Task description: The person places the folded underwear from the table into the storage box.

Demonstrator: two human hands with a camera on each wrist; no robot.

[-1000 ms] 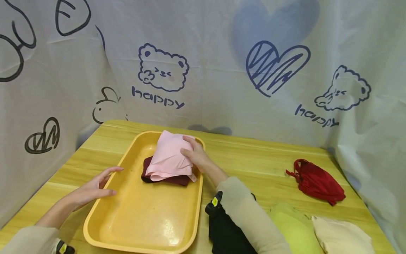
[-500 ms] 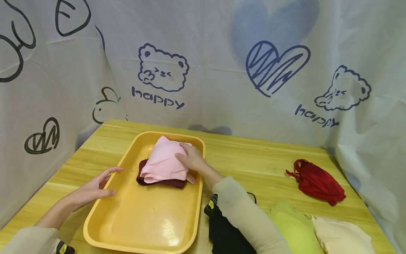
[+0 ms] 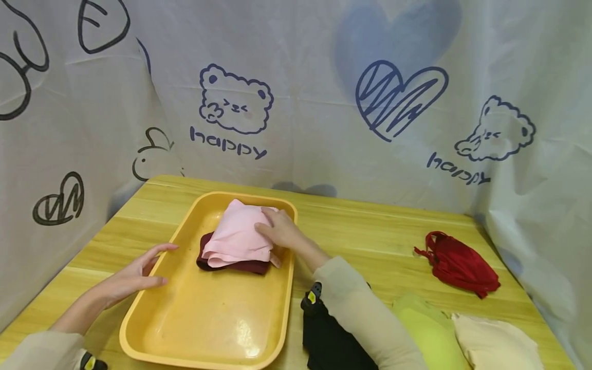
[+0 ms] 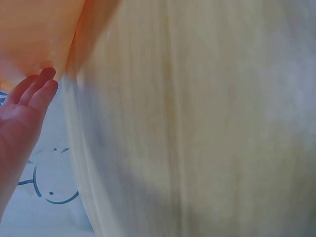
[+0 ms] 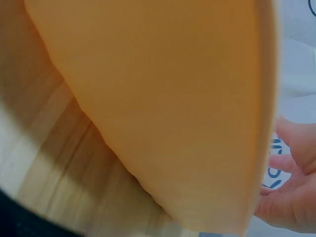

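A pink folded cloth (image 3: 238, 236) lies in the far part of the yellow tray (image 3: 208, 329), on top of a dark maroon folded cloth (image 3: 254, 266). My right hand (image 3: 282, 231) rests on the pink cloth's right side, thumb and index finger lying on it. Part of that hand, with fingers apart, shows past the tray rim in the right wrist view; the cloth is hidden there. My left hand (image 3: 134, 275) touches the tray's left rim, thumb and index finger reaching over it. Other left fingers (image 4: 37, 89) lie against the tray's outer wall in the left wrist view.
A black cloth item (image 3: 330, 334) lies under my right forearm. Further right are a lime-green cloth item (image 3: 427, 329), a cream cloth item (image 3: 497, 341) and a red drawstring bag (image 3: 464, 264). White printed sheets (image 3: 314, 144) stand around the wooden table (image 3: 361, 231).
The pink cloth and the maroon cloth under it have shifted slightly left. The pink cloth lies lower, and my right hand moved down with it. My left hand stays at the rim.
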